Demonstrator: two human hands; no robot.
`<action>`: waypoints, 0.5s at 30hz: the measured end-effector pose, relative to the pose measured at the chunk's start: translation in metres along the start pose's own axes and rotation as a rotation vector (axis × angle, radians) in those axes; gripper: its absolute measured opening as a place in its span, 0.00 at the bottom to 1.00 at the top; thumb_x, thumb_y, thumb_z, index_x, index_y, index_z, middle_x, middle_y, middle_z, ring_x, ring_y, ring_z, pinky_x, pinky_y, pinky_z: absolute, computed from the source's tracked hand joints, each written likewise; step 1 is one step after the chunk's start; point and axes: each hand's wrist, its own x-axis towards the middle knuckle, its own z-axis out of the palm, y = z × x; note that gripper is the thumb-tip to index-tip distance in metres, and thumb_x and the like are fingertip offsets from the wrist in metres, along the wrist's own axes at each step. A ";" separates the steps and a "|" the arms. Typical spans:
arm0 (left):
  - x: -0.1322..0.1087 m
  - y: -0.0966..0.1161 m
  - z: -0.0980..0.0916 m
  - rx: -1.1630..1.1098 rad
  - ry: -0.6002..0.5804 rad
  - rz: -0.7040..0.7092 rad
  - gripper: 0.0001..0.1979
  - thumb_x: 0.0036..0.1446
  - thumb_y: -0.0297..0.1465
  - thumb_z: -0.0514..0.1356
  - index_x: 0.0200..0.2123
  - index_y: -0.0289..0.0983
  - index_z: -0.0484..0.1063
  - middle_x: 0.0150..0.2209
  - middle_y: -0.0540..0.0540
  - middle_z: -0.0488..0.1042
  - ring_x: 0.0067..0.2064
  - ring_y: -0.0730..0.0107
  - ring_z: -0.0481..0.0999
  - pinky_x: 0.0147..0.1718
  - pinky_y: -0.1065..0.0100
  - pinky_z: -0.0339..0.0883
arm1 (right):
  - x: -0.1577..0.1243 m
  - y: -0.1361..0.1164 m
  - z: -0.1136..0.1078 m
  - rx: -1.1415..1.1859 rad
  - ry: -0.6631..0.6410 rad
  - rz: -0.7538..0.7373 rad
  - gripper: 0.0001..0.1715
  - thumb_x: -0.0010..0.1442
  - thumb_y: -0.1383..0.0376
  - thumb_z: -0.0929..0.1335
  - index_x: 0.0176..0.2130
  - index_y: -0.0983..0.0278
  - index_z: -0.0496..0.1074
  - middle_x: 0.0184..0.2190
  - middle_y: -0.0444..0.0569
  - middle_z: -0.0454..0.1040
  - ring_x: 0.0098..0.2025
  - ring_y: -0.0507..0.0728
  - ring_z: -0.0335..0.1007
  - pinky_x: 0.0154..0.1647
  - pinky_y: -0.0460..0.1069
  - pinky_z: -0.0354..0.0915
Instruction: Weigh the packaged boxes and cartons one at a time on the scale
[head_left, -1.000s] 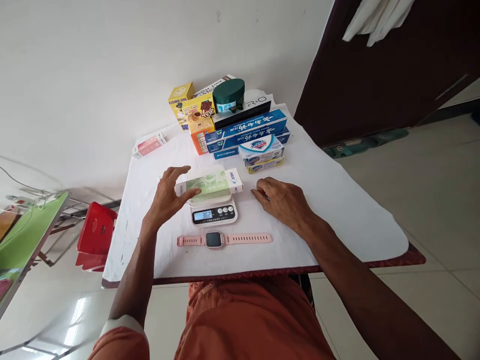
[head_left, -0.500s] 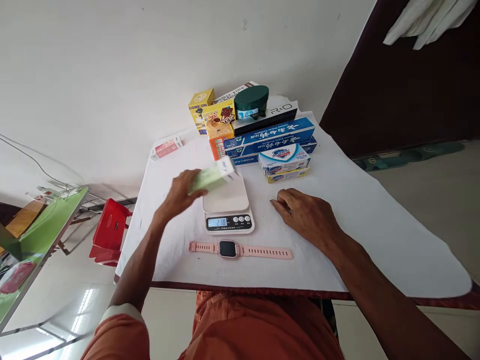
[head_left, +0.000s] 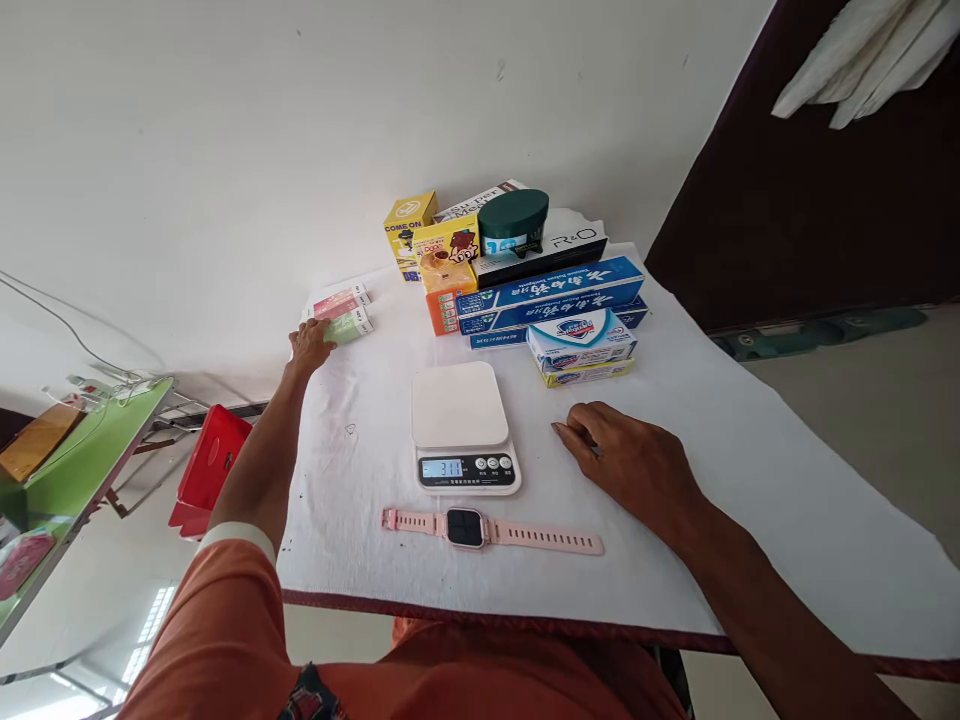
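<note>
My left hand [head_left: 311, 345] reaches to the far left of the table, its fingers closed round the near end of a green and white box [head_left: 349, 326]. That box lies beside a pink and white box [head_left: 341, 302]. My right hand [head_left: 626, 450] rests on the cloth with its fingers curled in; nothing shows in them. Between the hands stands a white kitchen scale [head_left: 460, 405] with a bare plate, its lit display reading about 311. A pink-strapped smartwatch [head_left: 465, 527] lies flat in front of the scale.
At the back stand blue toothpaste boxes [head_left: 551, 290], stacked soap boxes [head_left: 581, 342], yellow boxes [head_left: 409, 232] and a dark green lidded jar [head_left: 514, 220]. A wall rises behind the white-clothed table [head_left: 360, 440]. A red chair [head_left: 214, 460] is left of it.
My left hand has carried the green and white box from over the scale to the far left, beside the pink box. The display number has changed. My right hand stays put.
</note>
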 end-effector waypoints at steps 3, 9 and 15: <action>0.014 0.001 0.003 0.029 0.029 -0.021 0.26 0.60 0.29 0.62 0.62 0.36 0.70 0.67 0.28 0.67 0.69 0.37 0.62 0.65 0.41 0.50 | -0.001 0.002 0.001 0.012 0.003 0.001 0.21 0.75 0.58 0.60 0.31 0.62 0.69 0.26 0.47 0.73 0.24 0.52 0.63 0.26 0.48 0.51; 0.022 0.015 0.008 0.048 0.097 -0.052 0.27 0.61 0.31 0.61 0.64 0.36 0.70 0.67 0.27 0.65 0.69 0.34 0.59 0.64 0.38 0.51 | 0.000 0.001 0.001 -0.003 0.020 0.006 0.21 0.75 0.59 0.61 0.32 0.62 0.70 0.27 0.47 0.75 0.25 0.51 0.65 0.26 0.47 0.52; 0.012 0.089 -0.014 -0.215 0.289 0.228 0.26 0.69 0.44 0.59 0.65 0.42 0.68 0.64 0.33 0.69 0.64 0.43 0.68 0.63 0.43 0.61 | 0.001 -0.002 0.000 -0.049 0.012 0.001 0.20 0.75 0.62 0.61 0.33 0.63 0.72 0.27 0.47 0.75 0.25 0.51 0.65 0.25 0.47 0.51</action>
